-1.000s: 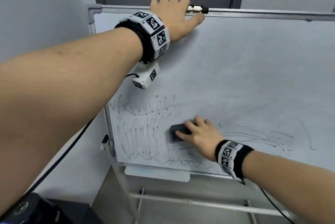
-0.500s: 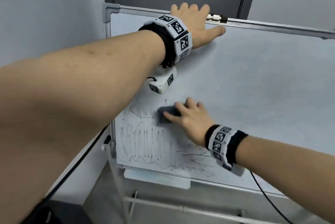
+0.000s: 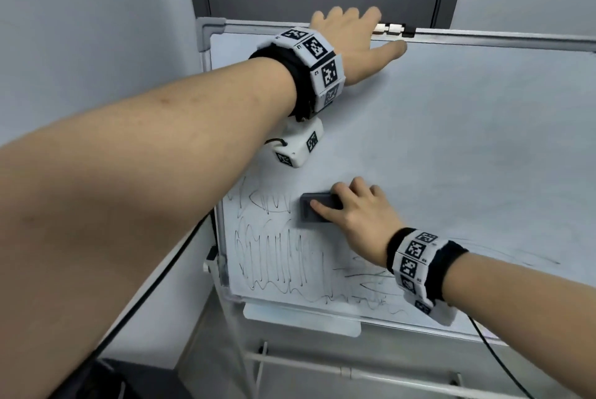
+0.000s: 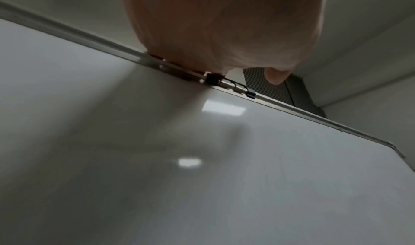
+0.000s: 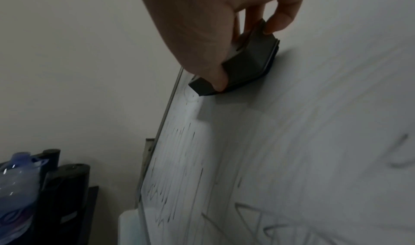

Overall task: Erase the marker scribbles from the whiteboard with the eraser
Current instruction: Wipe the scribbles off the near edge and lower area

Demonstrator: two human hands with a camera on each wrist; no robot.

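The whiteboard point(image 3: 451, 140) stands tilted on its stand, with black marker scribbles point(image 3: 274, 256) over its lower left part. My right hand point(image 3: 351, 214) grips a dark grey eraser point(image 3: 317, 206) and holds it flat against the board at the right end of the upper scribble row. In the right wrist view my thumb and fingers pinch the eraser point(image 5: 247, 62) by its sides, above the scribbles point(image 5: 179, 160). My left hand point(image 3: 351, 40) holds the board's top rail, fingers hooked over it and thumb stretched along the front face. The left wrist view shows my palm point(image 4: 224, 27) on the rail.
A metal clip point(image 3: 393, 29) sits on the top rail right of my left hand. A pale tray point(image 3: 303, 318) hangs under the board, above the stand's crossbar point(image 3: 354, 373). A wall is close on the left. A water bottle point(image 5: 18, 186) and black gear stand on the floor there.
My right hand has slid the eraser up and left from the lower scribbles to the upper row, wiping marks there. My left hand has stayed on the top rail.
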